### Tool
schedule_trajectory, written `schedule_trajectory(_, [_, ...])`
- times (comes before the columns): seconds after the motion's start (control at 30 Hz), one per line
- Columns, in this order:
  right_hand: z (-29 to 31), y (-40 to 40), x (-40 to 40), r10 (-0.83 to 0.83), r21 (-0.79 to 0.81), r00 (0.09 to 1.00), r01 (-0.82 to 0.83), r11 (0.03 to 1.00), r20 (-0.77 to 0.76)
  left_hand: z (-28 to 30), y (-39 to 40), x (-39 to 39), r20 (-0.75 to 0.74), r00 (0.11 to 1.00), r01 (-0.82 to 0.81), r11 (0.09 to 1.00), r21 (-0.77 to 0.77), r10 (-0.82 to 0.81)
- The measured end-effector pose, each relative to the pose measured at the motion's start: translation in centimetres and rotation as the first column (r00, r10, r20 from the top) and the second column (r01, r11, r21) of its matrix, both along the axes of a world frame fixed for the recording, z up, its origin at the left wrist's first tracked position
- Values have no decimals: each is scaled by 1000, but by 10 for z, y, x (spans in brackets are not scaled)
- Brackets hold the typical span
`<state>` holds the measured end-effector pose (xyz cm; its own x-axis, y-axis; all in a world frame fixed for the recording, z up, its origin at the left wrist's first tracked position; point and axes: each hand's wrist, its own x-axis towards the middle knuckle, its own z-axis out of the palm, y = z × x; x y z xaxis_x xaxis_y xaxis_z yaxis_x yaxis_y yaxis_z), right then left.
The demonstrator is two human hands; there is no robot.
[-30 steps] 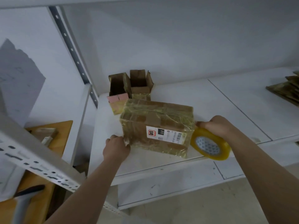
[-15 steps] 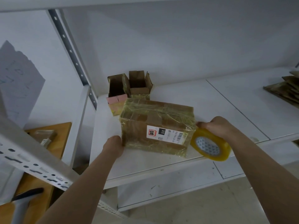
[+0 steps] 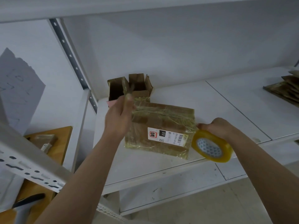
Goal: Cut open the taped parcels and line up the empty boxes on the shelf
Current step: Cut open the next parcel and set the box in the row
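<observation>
A brown parcel (image 3: pixel 163 120) wrapped in yellowish clear tape, with a white shipping label, lies on the white shelf (image 3: pixel 218 101). My left hand (image 3: pixel 119 118) is raised at the parcel's far left corner, fingers curled and pinching a strand of the tape wrap. At the parcel's right edge my right hand (image 3: pixel 217 128) holds a yellow tape roll (image 3: pixel 212 147), which hangs over the shelf's front edge. Two small open boxes (image 3: pixel 116 90) stand side by side behind the parcel near the shelf's back left corner.
Flattened cardboard (image 3: pixel 284 91) is stacked at the shelf's far right. A slotted metal beam (image 3: pixel 24 160) crosses the lower left. Beyond it stands a wooden table (image 3: pixel 62 143) with a small packet on it. A black handle (image 3: pixel 28 201) shows at the bottom left.
My left hand has risen from the parcel's near left side to its far left corner and now pinches the tape wrap. The right hand with the roll has stayed put.
</observation>
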<state>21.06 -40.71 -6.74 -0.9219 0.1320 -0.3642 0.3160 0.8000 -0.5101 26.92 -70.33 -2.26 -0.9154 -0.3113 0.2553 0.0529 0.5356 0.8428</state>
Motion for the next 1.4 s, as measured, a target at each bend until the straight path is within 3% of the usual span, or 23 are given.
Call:
schedule_trajectory(0.07, [0, 0, 1, 5, -5, 1000, -5, 1000, 4, 11, 22, -7, 32, 985, 160, 976, 149, -167])
schedule_trajectory(0.2, [4, 7, 1, -1, -79, 997, 7, 997, 76, 23, 69, -23, 106, 888, 448, 894, 20, -448])
schedule_trajectory(0.33, [2, 26, 1, 23, -214, 988, 10, 977, 152, 14, 109, -47, 199, 784, 571, 809, 140, -588])
schedule_trajectory(0.57, [5, 32, 6, 74, -304, 988, -30, 952, 133, -22, 136, -74, 264, 787, 590, 806, -55, -558])
schedule_trajectory(0.77, [9, 29, 4, 74, -215, 992, -51, 975, 101, -36, 131, -73, 185, 849, 524, 833, -179, -495])
schedule_trajectory(1.0, [21, 37, 5, 182, 23, 974, -186, 982, 135, -41, 129, -70, 145, 840, 542, 805, -240, -522])
schedule_trajectory(1.17, [24, 45, 9, 203, -29, 970, -201, 979, 131, -40, 130, -69, 194, 816, 576, 793, -198, -545])
schedule_trajectory(1.23, [23, 48, 9, 183, -69, 977, -176, 982, 105, -31, 130, -66, 269, 773, 632, 736, -242, -575])
schedule_trajectory(1.27, [22, 48, 10, 181, -79, 979, -174, 982, 94, -26, 131, -66, 318, 757, 653, 668, -357, -571])
schedule_trajectory(1.33, [22, 49, 13, 173, -87, 982, -166, 982, 78, -14, 139, -65, 412, 764, 635, 464, -617, -496])
schedule_trajectory(1.4, [21, 48, 13, 146, -122, 988, -140, 983, 48, -5, 153, -67, 465, 793, 592, 313, -743, -394])
